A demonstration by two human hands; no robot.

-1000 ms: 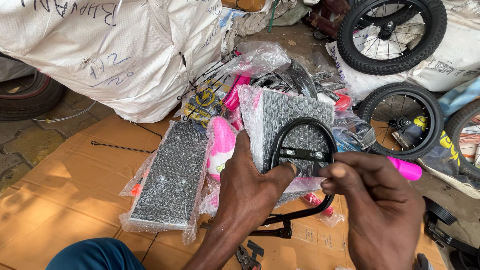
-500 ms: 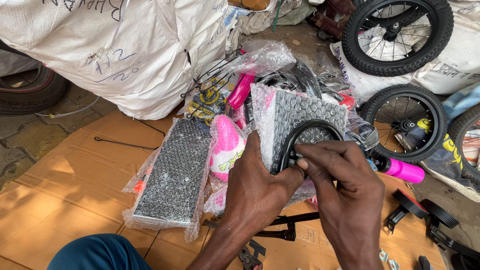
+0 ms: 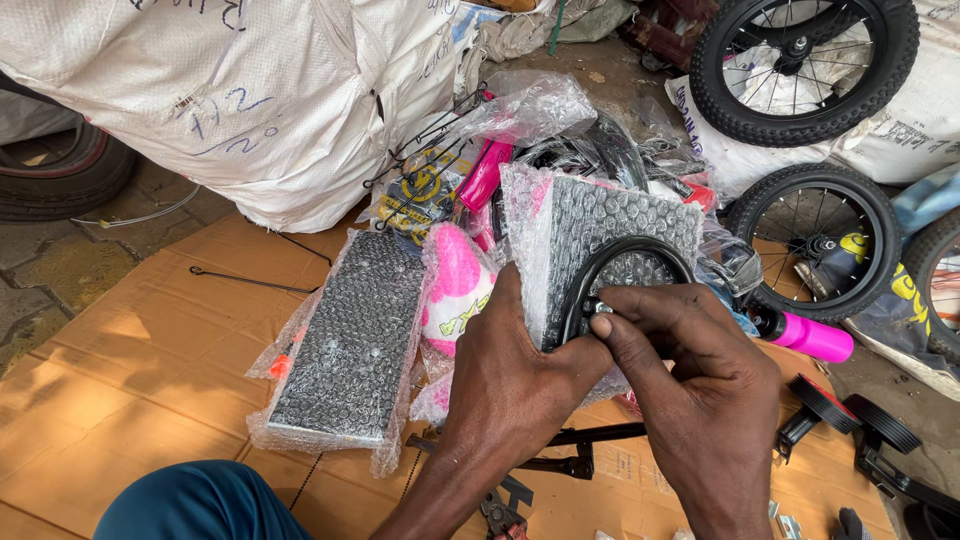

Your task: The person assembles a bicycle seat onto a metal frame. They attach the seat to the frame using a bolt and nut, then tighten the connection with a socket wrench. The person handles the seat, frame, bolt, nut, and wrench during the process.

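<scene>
Black curved plastic bicycle guard [image 3: 625,262] sits at centre, clamped by the left hand [image 3: 515,375] at 7 o'clock. Right hand [image 3: 700,385] pinches its small metal fastener [image 3: 600,308]; slipping fingers could drop it among the bubble-wrapped parts [image 3: 345,340].

I had both forearms reaching up from the bottom edge, backs of the hands toward the camera. My left hand [image 3: 505,375] was closed, thumb pressed inward. My right hand [image 3: 705,385] curled beside it, fingertips [image 3: 607,325] pinched together and touching the left thumb.
</scene>
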